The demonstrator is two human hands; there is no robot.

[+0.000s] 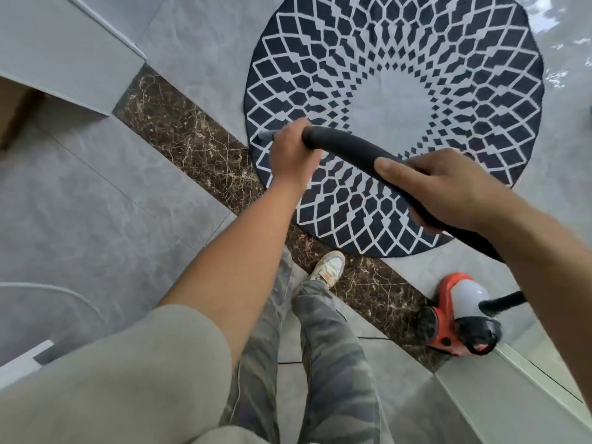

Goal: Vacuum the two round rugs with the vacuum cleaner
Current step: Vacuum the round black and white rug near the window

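Grey floor [96, 203], round rug [400, 75], left hand [293, 152] and right hand [448, 190] grasping black hose [346, 145]

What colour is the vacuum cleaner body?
The vacuum cleaner body is orange, white and black; head view.

The floor [96, 203] is grey marble-look tile crossed by a dark brown veined strip [192, 139]. A round navy-and-white rug [448, 59] lies flat on it, its near edge overlapping the strip. Just beside that edge stands a white shoe [330, 267], and near the same edge an orange canister vacuum cleaner [455, 315].
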